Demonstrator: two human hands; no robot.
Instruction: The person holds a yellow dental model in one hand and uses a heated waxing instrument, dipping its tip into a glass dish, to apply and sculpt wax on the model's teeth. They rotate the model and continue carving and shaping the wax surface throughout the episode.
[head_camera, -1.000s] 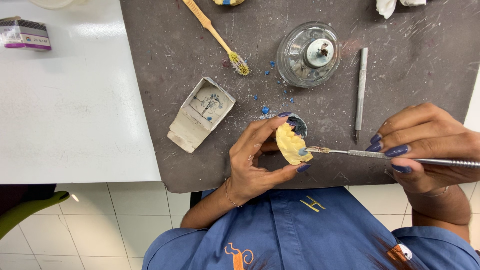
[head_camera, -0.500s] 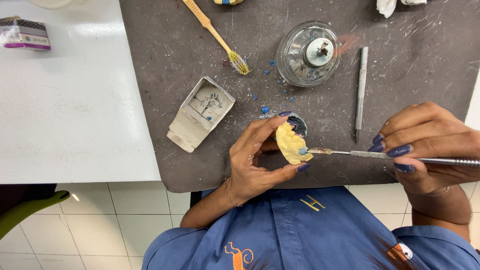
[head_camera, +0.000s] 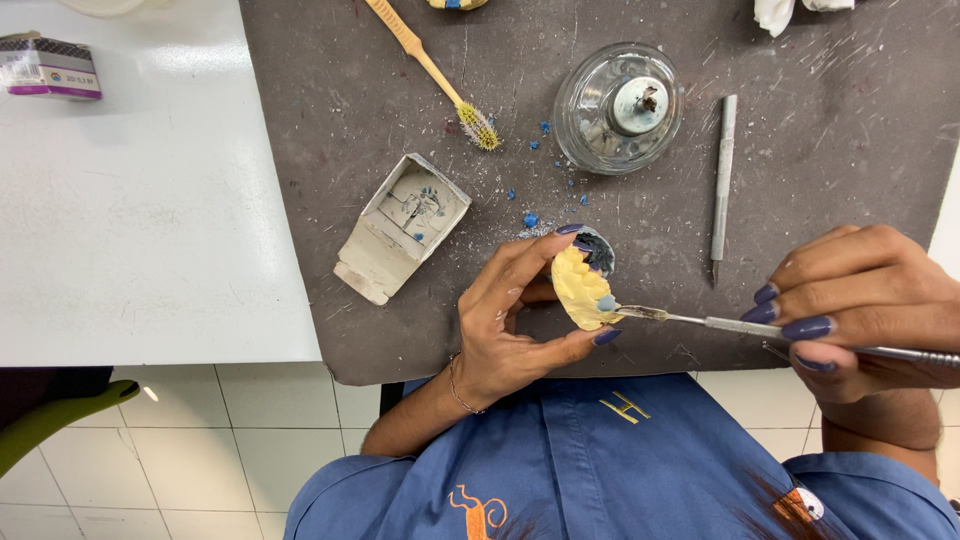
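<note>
While the left hand (head_camera: 505, 320) keeps gripping the yellow tooth mould (head_camera: 583, 290) at lower centre, the right hand (head_camera: 860, 305) (pinching a thin metal tool (head_camera: 690, 319)) has barely moved, tip still touching the mould's edge.

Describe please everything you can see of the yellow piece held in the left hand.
The yellow dental cast looks like pale plaster, rounded, with a scalloped, tooth-like upper edge and a dark base behind it. The left hand pinches it above the grey mat, tilted. A blue-grey blob sits at its lower right edge, where the tip of the metal instrument, held by the right hand, touches it.
</note>
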